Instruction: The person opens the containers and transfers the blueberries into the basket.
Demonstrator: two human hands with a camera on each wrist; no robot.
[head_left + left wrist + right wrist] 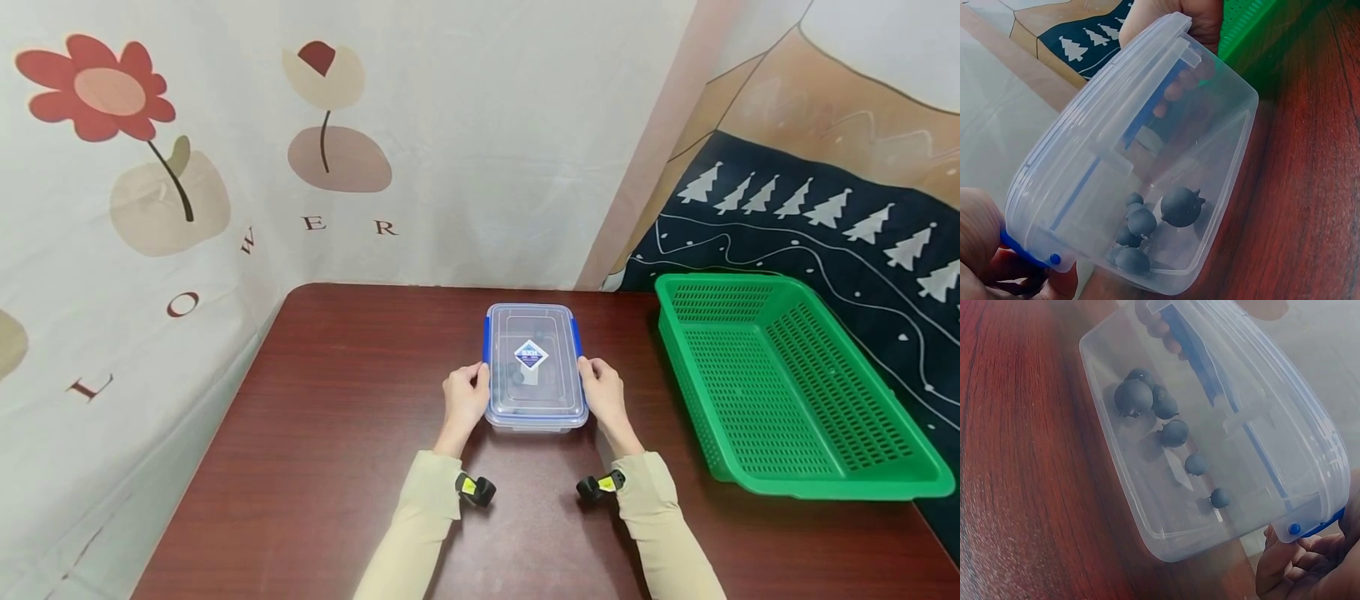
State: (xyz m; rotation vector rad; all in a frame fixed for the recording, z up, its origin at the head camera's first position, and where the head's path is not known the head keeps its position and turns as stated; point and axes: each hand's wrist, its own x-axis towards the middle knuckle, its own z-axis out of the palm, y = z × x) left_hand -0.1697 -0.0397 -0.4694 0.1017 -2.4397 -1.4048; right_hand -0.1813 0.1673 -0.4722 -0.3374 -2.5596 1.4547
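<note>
Container: clear plastic box [536, 367] with blue side clips, lid on, resting on the dark wooden table [337, 433], centre.
Contents: dark round berries [1166, 212] on the box floor.
Left hand [465, 398]: fingers curled against the box's left side, at the clip.
Right hand [602, 394]: fingers curled against the right side likewise.
Basket: green basket [787, 392], right of the box, well apart.

A clear, glossy plastic box [536, 367] sits on a polished wood-grain table [337, 417] beside a perforated plastic basket [787, 392].
</note>
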